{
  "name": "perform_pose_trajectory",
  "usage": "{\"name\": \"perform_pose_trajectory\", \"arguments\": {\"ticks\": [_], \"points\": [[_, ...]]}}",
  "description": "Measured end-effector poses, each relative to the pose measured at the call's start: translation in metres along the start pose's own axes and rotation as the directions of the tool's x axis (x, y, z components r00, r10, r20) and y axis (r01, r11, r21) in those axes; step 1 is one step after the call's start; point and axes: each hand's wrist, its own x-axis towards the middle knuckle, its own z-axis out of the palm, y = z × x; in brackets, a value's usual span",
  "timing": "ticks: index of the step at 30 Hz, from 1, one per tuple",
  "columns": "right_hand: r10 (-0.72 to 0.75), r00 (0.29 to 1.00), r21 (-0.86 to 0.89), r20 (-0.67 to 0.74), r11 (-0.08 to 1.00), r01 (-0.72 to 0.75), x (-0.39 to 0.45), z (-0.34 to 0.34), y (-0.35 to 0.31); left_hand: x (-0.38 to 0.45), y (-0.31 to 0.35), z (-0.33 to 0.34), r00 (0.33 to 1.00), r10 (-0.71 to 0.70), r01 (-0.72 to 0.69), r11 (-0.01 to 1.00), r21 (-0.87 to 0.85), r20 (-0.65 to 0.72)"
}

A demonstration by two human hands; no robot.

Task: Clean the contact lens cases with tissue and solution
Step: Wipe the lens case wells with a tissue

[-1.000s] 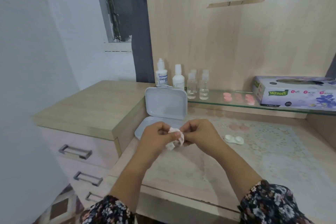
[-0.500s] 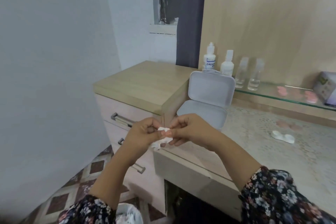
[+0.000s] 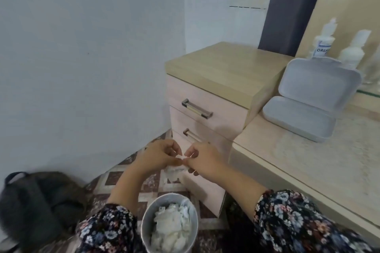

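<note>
Left hand and right hand meet fingertip to fingertip above the floor, in front of the drawers. Fingers of both are curled and pinch a small, crumpled white tissue between them; blur hides whether a lens case sits inside it. A limp white scrap hangs just below the fingers. Directly beneath stands a round, pale bin, filled with soft wadded white tissues. On the desk to the right, a matte grey hinged box with rounded corners lies open. Behind it stand two white plastic bottles.
</note>
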Motion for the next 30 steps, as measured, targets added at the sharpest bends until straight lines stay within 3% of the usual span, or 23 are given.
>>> {"name": "perform_pose_trajectory", "arguments": {"ticks": [4,9,15,18,30], "points": [[0.166,0.983,0.120,0.080,0.977,-0.175,0.011,0.034,0.019,-0.003,-0.030,0.003,0.997,-0.077,0.077,0.992,0.104,0.000],[0.329,0.907,0.216,0.263,0.896,-0.388,0.019,0.059,0.029,0.002,-0.083,0.011,0.975,-0.204,0.220,0.941,0.256,-0.090],[0.391,0.869,0.150,0.303,0.881,-0.449,0.025,0.076,0.036,-0.001,-0.136,0.037,0.913,-0.399,0.403,0.852,0.334,-0.086],[0.388,0.874,0.150,0.293,0.884,-0.443,0.027,0.077,0.037,-0.002,-0.154,0.046,0.876,-0.482,0.473,0.838,0.271,-0.036],[0.407,0.880,0.257,0.246,0.848,-0.464,0.024,0.057,0.036,0.022,-0.111,0.041,0.956,-0.292,0.276,0.890,0.363,-0.011]]}}
